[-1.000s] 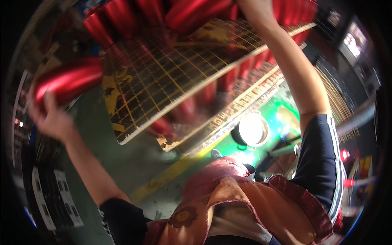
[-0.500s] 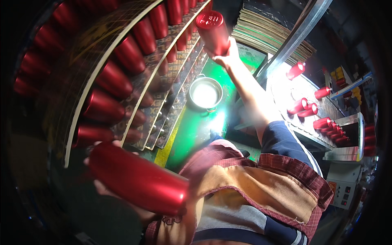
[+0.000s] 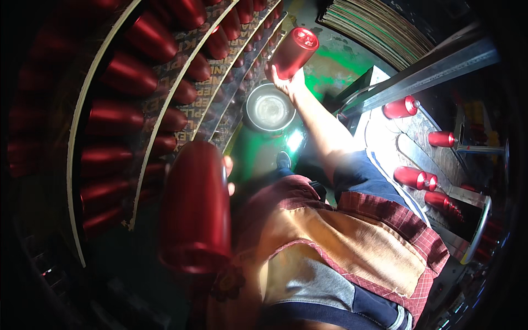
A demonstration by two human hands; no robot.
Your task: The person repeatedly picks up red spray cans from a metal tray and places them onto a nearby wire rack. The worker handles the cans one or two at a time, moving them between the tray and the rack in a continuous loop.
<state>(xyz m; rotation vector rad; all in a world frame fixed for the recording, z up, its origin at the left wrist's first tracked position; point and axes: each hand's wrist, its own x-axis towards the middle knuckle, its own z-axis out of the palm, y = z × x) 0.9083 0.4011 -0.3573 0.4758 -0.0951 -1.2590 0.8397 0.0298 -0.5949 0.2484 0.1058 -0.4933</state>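
Note:
A large red metal bottle (image 3: pixel 195 214) is held low on the left, its long body running up and down the picture. Fingertips of my left hand (image 3: pixel 229 173) curl round its right side; the bottle hides most of the hand. Farther out, past the pot, my right hand (image 3: pixel 287 82) grips a second red bottle (image 3: pixel 296 54), its bright round end turned up. Left of both hands, shelf boards (image 3: pixel 179 91) carry rows of similar red bottles (image 3: pixel 116 117). The left-hand bottle is close to the lower end of these shelves; whether they touch I cannot tell.
A metal pot (image 3: pixel 270 107) with a pale inside stands on the green floor between shelves and right arm. On the right, more red bottles (image 3: pixel 400 107) line a brightly lit machine track (image 3: pixel 379 132) behind a metal beam (image 3: pixel 423 71). Stacked thin boards (image 3: pixel 379 30) lie at the far right.
The left-hand bottle has swung from a slant to nearly upright in the picture and moved toward the shelves. My right hand keeps its bottle, now tilted more to the right. The view has shifted.

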